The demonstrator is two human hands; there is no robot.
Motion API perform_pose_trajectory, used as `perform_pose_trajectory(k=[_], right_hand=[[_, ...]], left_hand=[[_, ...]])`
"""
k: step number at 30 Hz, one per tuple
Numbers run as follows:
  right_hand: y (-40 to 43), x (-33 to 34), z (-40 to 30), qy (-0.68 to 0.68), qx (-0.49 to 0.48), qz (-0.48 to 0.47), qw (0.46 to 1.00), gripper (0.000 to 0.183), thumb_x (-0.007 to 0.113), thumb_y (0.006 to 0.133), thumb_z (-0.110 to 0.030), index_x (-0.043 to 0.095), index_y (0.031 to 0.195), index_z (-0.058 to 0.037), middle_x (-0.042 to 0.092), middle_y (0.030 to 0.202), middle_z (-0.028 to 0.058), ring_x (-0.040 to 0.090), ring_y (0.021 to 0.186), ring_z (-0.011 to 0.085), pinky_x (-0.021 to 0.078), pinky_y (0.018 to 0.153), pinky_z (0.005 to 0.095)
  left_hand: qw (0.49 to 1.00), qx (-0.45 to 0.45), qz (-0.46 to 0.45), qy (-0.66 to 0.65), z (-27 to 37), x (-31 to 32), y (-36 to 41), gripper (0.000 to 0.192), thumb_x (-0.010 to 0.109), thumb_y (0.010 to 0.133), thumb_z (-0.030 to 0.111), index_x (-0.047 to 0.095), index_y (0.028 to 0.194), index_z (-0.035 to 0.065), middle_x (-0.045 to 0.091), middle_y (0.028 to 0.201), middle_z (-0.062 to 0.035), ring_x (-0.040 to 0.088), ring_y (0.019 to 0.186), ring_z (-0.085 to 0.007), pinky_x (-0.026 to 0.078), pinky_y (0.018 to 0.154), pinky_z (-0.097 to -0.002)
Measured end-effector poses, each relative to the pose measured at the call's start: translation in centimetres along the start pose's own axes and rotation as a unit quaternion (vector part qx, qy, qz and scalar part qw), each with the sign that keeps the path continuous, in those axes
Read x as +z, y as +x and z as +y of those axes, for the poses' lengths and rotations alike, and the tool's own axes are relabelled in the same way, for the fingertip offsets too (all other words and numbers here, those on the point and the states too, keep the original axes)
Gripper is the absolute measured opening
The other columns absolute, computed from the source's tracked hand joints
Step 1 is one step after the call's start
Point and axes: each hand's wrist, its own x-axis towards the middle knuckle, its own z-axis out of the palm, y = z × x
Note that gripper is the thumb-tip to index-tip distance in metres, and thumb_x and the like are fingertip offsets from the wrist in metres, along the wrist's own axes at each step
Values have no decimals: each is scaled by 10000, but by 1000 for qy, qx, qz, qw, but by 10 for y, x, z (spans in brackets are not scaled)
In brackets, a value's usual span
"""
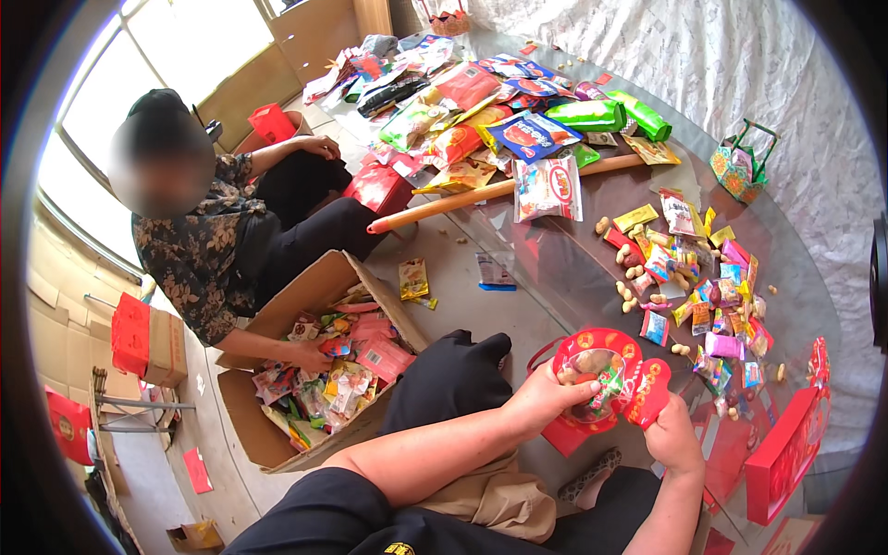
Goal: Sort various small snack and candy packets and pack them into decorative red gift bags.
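Note:
A red gourd-shaped gift box (598, 340) with a clear round window is held in front of me; peanuts and wrapped sweets show through the window. My left hand (555, 399) grips its larger round end, thumb across the window. At the smaller red end, my right hand (673, 430) holds the edge. Just beyond, wrapped candies (728, 291) and loose peanuts (628, 302) lie scattered on the glass tabletop (798, 277). A red box (780, 454) stands at the table's near right edge.
Snack packets (534, 135) are heaped on the table's far part, beside a wooden rod (451, 206). A green paper basket (742, 170) stands right. At left, a seated person (208, 257) reaches into a cardboard box (253, 423) of packets. Red boxes (132, 336) lie farther left.

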Motion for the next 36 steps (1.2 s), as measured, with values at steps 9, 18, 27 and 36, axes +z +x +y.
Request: perform_pose_trajectory(k=[9,18,27,36], right_hand=[[2,4,-2,53,11,9,998,292,578,977,19,723,1230,20,784,1130,86,729,1057,184,547,935,349],[0,0,4,-19,10,-24,999,337,583,928,25,721,1235,5,780,1115,161,754,1059,297,551,936,380],[-12,-5,8,-91,4,34,995,329,549,814,19,682,1114,2,721,1031,229,655,1003,491,532,881,520],[-19,-12,13,14,-30,-17,999,333,572,891,28,664,1211,29,744,1127,224,687,1092,452,543,950,452]], left_hand=[[1000,12,-13,1,0,-1,0,459,764,1017,101,600,1443,44,713,1338,-37,680,1192,-130,554,1058,-357],[1000,-7,-6,7,-2,-4,0,483,782,992,64,612,1443,59,722,1347,-42,684,1215,-142,554,1073,-363],[997,-63,31,-25,0,-5,-1,407,790,980,264,676,1302,44,743,1116,-45,697,1030,-165,551,968,-368],[994,-86,-63,-38,5,-3,0,595,798,981,187,548,1499,36,678,1421,-109,662,1301,-254,519,1141,-457]])
